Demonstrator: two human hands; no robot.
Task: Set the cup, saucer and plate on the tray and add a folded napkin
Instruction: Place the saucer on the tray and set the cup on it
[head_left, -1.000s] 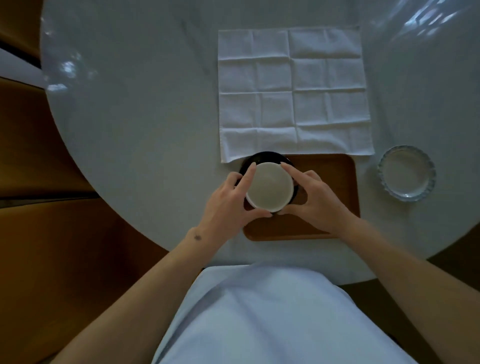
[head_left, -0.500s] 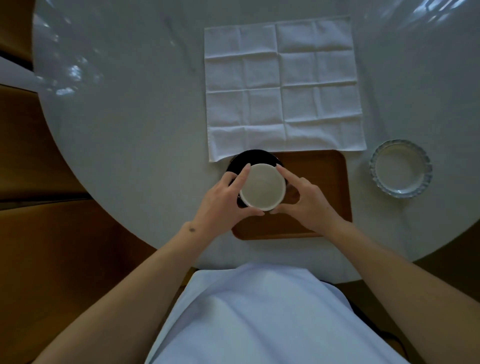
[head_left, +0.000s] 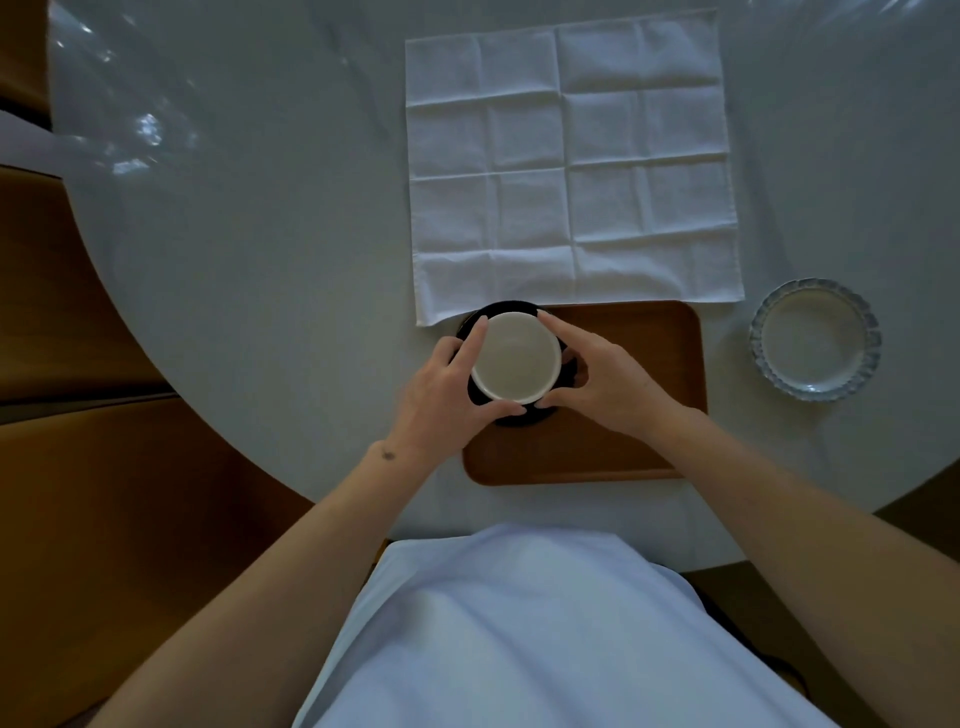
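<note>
A white cup (head_left: 515, 357) stands on a black saucer (head_left: 503, 310) at the left end of the wooden tray (head_left: 644, 353). My left hand (head_left: 441, 395) and my right hand (head_left: 602, 379) hold the cup from either side, index fingers and thumbs curved round its rim. The saucer is mostly hidden under the cup and my fingers. A white napkin (head_left: 571, 161) lies unfolded flat on the table beyond the tray, its near edge touching the saucer and tray. A small fluted glass plate (head_left: 815, 340) sits on the table to the right of the tray.
The round white table (head_left: 249, 218) curves away on the left, with brown wooden floor or seating beyond its edge. My white-clothed lap fills the bottom of the view. The right half of the tray is bare wood.
The view has shifted slightly; both hands keep hold of the cup on the saucer at the tray's left end, with hardly any movement relative to the tray.
</note>
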